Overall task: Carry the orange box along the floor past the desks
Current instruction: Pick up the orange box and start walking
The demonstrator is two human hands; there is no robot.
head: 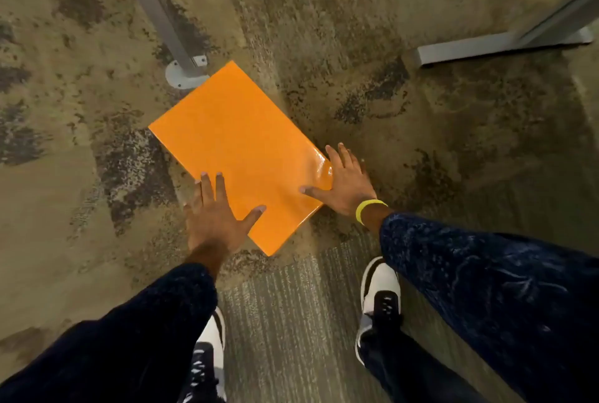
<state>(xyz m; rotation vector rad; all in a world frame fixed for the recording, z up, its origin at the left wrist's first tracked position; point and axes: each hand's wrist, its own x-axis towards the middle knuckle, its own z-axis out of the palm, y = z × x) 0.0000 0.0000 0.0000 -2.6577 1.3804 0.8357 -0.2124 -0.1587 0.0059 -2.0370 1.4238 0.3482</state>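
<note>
Box: a flat, rectangular orange box with a glossy, wrapped-looking skin [236, 149], held low over or lying on the mottled tan-and-brown carpet floor [421, 130]; I cannot tell whether it is clear of the carpet. It reaches forward from between the two hands, turned corner-on.
Left hand: the left hand [215, 214] is spread on the box's near-left edge, fingers [214, 185] flat on top and thumb lying across the face, not clenched.
Right hand: the right hand [345, 185], a yellow band [369, 208] at the wrist, sits at the near-right edge, thumb on the top face and fingers reaching past the edge over the carpet; whether they curl under is hidden.
Hold: both hands are open and pressed to the box, not visibly closed round it.
Handling: probably light and fairly stiff, since the top stays flat; the shiny skin dimples beside the right hand, so it is likely slick, with some give.
Where to grip: best by the two long edges, fingers underneath and thumbs on top, because flat palms could slide on the gloss.
Surroundings: a grey metal leg with round foot plate [181, 75] touches or sits just beyond the far corner, ahead of the left hand; a grey flat foot bar [486, 49] lies well ahead of the right hand.
Risk: the far corner could catch that leg.
</note>
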